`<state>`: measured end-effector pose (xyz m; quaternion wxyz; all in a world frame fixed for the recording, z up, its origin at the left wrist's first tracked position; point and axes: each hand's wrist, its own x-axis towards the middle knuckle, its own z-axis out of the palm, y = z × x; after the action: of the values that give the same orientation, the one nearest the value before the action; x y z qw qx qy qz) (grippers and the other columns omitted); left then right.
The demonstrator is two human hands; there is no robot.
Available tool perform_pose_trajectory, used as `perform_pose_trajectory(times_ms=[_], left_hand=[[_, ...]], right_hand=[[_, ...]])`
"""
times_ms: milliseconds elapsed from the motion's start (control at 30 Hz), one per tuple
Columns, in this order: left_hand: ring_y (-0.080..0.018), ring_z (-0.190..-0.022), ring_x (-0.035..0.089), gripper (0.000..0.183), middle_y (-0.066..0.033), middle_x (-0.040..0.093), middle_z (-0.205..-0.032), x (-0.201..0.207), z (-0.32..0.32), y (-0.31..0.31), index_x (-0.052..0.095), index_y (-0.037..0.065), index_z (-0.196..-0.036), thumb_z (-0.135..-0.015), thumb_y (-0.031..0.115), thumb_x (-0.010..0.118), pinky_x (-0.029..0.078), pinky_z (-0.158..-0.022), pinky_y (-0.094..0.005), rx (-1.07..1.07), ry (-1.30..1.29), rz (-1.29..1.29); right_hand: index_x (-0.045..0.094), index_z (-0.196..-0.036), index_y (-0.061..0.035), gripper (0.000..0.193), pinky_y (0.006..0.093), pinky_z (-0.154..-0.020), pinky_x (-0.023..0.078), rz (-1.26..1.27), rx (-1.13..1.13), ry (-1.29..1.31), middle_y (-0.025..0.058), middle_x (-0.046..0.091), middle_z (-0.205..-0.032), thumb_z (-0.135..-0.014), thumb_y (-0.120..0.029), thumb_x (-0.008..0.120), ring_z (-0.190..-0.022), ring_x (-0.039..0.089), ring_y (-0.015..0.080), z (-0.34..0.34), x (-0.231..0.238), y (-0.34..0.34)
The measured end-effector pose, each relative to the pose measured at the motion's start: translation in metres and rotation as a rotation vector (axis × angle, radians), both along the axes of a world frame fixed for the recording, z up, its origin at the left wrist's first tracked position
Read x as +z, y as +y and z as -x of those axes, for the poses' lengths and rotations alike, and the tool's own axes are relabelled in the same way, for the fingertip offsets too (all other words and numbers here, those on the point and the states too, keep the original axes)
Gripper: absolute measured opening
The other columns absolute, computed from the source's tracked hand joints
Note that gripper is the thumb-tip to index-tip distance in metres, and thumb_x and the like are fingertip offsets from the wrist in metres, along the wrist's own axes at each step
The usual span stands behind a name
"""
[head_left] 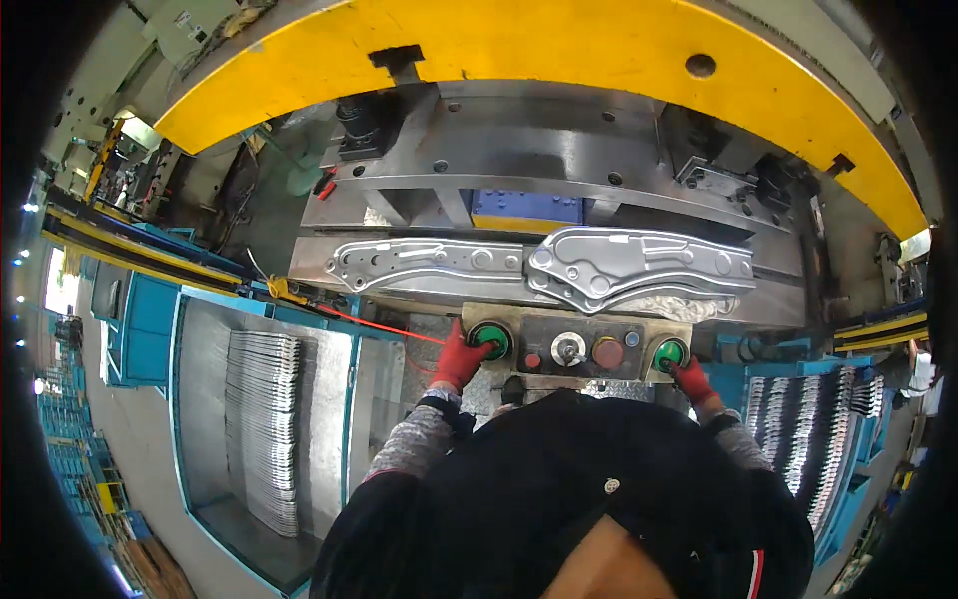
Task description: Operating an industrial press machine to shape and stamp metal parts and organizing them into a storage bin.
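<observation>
A control box [629, 334] with buttons stands in front of me. My left hand [459, 359], in a red glove, is closed around its left end, the thumb on a green push button [488, 340]. At the other end my right hand [691, 379], also red-gloved, closes on the box edge with a digit at the second green push button [668, 356]; its remaining fingers are partly hidden. Beyond the box lie two stamped metal parts, a slimmer one [429, 262] on the left and a broader one [644, 262] on the right, their ends meeting. Neither hand touches them.
A yellow press beam [539, 40] spans the far side above a steel die [519, 130]. To the left stands a blue-framed bin [334, 419] with stacked metal parts [264, 429]; another rack of parts [798, 429] is at right. A white cloth [684, 305] lies beside the box.
</observation>
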<state>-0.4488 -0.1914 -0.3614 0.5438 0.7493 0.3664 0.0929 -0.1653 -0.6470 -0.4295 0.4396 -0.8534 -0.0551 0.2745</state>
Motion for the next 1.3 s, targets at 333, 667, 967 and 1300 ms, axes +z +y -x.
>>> perform_pose_trajectory(times_ms=[333,667,967,1300], left_hand=[[-0.0355,-0.118,0.052,0.099,-0.0257,0.052,-0.128,-0.011,0.01,0.0,0.026,-0.005,-0.141,-0.069,0.037,0.078,0.043,-0.096,-0.0374,0.014,0.066,-0.049],[-0.0173,-0.115,0.051,0.058,-0.0107,0.051,-0.132,0.145,-0.035,0.052,0.039,0.003,-0.139,-0.085,0.005,0.061,0.043,-0.094,-0.0304,0.085,-0.657,0.133],[-0.0356,-0.124,0.045,0.069,-0.0221,0.045,-0.135,0.336,-0.242,0.135,0.041,0.009,-0.138,-0.079,0.03,0.068,0.038,-0.1,-0.0433,-0.454,-0.484,-1.225],[-0.0383,-0.124,0.044,0.101,-0.0221,0.047,-0.132,0.348,-0.448,0.157,0.034,0.005,-0.14,-0.063,0.057,0.074,0.034,-0.102,-0.0487,-0.733,0.073,-1.371]], right_hand=[[0.052,-0.113,-0.0012,0.046,0.0336,-0.077,0.048,0.017,0.036,0.112,0.0088,0.063,-0.09,-0.081,-0.027,0.073,-0.083,0.059,0.0195,0.009,0.07,0.033],[0.044,-0.129,-0.0014,0.084,0.0508,-0.106,0.028,0.157,0.711,-1.142,0.0244,0.043,-0.131,-0.06,-0.035,0.078,-0.125,0.037,0.0437,-0.029,0.25,0.132],[0.043,-0.132,-0.0025,0.097,0.0522,-0.103,0.031,0.342,1.075,-1.069,0.0292,0.042,-0.13,-0.057,-0.055,0.073,-0.12,0.04,0.044,-0.103,0.233,0.191],[0.048,-0.13,-0.0042,0.086,0.049,-0.103,0.032,0.225,1.062,-1.074,0.0247,0.046,-0.13,-0.06,-0.046,0.076,-0.122,0.043,0.0399,-0.094,0.261,0.191]])
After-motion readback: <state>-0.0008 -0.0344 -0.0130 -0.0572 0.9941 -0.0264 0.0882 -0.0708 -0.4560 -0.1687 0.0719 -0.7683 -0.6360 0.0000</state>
